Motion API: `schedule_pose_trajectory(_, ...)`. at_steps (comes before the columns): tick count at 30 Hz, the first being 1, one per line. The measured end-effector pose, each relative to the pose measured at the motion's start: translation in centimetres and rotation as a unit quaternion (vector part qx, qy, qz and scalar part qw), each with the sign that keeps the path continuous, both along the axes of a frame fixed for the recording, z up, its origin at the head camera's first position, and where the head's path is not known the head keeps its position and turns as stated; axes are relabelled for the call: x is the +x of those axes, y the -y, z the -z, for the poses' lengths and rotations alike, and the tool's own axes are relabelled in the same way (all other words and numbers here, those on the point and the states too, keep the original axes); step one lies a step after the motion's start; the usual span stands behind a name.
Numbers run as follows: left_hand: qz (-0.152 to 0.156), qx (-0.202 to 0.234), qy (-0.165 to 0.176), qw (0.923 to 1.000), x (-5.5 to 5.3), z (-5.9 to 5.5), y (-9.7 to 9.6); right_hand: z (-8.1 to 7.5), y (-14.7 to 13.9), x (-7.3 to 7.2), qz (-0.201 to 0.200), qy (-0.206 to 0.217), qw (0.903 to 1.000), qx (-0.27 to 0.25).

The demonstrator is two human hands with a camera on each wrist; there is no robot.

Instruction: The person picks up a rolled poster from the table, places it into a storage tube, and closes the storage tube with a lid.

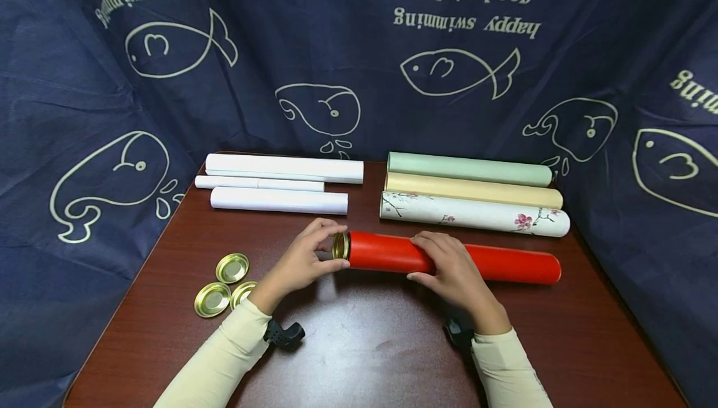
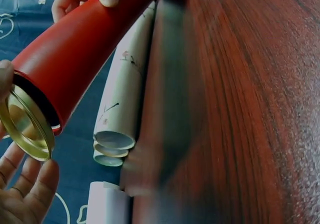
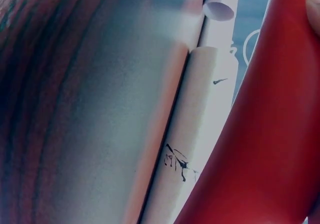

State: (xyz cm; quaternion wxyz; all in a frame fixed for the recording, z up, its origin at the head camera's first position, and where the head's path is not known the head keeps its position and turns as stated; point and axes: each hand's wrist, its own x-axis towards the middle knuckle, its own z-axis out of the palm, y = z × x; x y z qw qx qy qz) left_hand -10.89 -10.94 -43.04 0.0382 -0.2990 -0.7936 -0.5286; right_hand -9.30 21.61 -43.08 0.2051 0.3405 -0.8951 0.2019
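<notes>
In the head view my right hand [image 1: 451,271] grips a long red tube [image 1: 384,252] around its middle, thumb on the near side. At the tube's left end, my left hand [image 1: 305,255] pinches a round gold metal lid [image 1: 339,246] between thumb and fingers. The left wrist view shows the lid [image 2: 40,143] slightly tilted at the tube's mouth, with a dark gap between its rim and the red edge [image 2: 75,54]. Only the red tube's side [image 3: 265,114] and a fingertip of the right hand [image 3: 314,14] show in the right wrist view.
Three more gold lids [image 1: 212,299] lie on the brown table [image 1: 359,358] at left, one partly behind my left wrist. Several white paper rolls [image 1: 280,200] lie at back left. Green [image 1: 471,168], cream [image 1: 477,190] and flower-patterned rolls [image 1: 477,213] lie at back right, before a blue curtain [image 1: 359,22].
</notes>
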Motion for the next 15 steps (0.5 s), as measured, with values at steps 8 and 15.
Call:
schedule_pose_trajectory(8,0.020,0.026,0.015,0.9993,0.4,0.4,-0.6,0.1,0.1,0.3,0.000,0.003,1.0000,-0.002)
schedule_pose_trajectory(15,0.015,0.046,0.015,0.9987,1.1,0.3,-1.0,0.2,0.2,0.4,0.000,0.001,1.0000,0.000)
